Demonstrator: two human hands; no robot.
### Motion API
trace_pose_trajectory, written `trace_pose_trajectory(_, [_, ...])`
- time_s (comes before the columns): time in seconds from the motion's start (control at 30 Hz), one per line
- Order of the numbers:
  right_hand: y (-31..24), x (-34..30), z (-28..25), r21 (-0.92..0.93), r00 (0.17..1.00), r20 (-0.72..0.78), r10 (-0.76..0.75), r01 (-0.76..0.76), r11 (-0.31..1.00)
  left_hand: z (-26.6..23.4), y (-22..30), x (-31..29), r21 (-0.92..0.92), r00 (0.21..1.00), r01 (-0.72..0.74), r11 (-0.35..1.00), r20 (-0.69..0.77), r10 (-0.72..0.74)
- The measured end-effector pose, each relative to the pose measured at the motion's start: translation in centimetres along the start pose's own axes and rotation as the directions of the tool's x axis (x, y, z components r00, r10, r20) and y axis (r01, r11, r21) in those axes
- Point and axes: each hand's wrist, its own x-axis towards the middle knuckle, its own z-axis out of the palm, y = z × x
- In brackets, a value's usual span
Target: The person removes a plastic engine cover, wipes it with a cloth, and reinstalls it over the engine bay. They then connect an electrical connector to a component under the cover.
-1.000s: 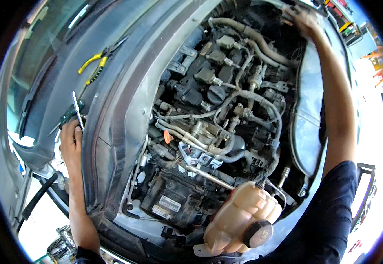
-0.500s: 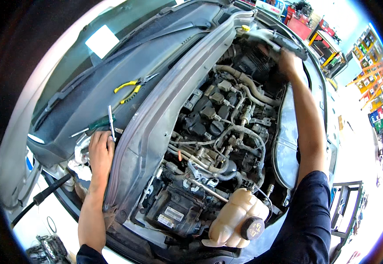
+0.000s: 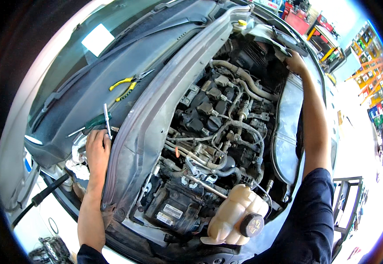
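Observation:
My left hand (image 3: 98,148) lies palm down on the panel edge below the windshield, fingers forward and slightly bent. Beside its thumb is a shiny metal rod (image 3: 107,118), which appears to lie on the panel rather than in the hand. A green-handled screwdriver (image 3: 95,121) lies just beyond the fingertips. My right hand (image 3: 295,64) reaches to the far right corner of the engine bay, its fingers curled at a pale metal bar (image 3: 280,46) and a long black part (image 3: 291,43). What it grips there is hidden.
Yellow-handled pliers (image 3: 127,86) lie on the cowl. The engine (image 3: 207,110) with its hoses fills the open bay. A cream reservoir (image 3: 231,215) with a black cap stands near me, right of the battery (image 3: 169,209). A black prop rod (image 3: 46,191) slants at lower left.
My right hand has shifted slightly down and to the right, and the grey and black parts by it, blurred before, now look still. The whole view has slid slightly; my left hand stays put.

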Motion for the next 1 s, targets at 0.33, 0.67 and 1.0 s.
trace_pose_trajectory(0.33, [0.0,-2.6,2.7,0.861,0.746,0.297,0.596,0.06,-0.504,0.2,-0.3,0.0,-0.025,1.0,-0.017,1.0,-0.008,0.017])
trace_pose_trajectory(0.67, [5.7,4.9,7.5,0.834,0.852,0.008,0.523,0.283,-0.474,-0.1,0.2,0.1,-0.03,1.0,0.022,0.999,-0.003,-0.022])
trace_pose_trajectory(1.0, [-0.2,2.9,6.1,0.721,0.834,0.109,0.541,0.308,-0.621,-0.4,-0.4,-0.6,-0.013,0.999,0.049,0.999,0.015,-0.048])
